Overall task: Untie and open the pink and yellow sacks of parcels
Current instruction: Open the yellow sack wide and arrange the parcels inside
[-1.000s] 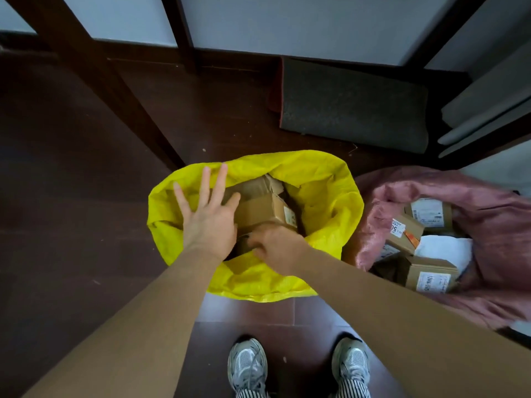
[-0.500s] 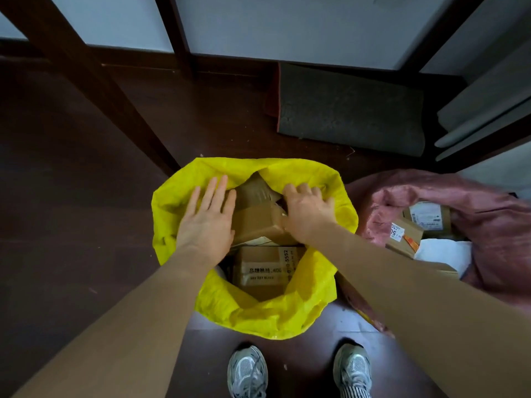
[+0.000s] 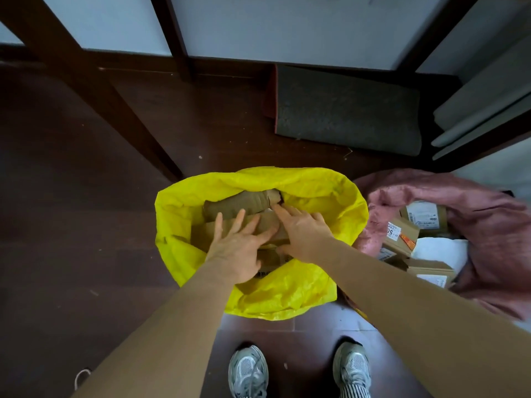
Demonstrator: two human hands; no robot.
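Yellow sack (image 3: 290, 285) open on the dark floor (image 3: 71, 225), left hand (image 3: 240, 248) spread flat on the cardboard boxes (image 3: 238, 205) inside, right hand (image 3: 304, 234) beside it, fingers spread, touching a box, pink sack (image 3: 494, 225) open at 3 o'clock, parcels (image 3: 402, 237) showing inside
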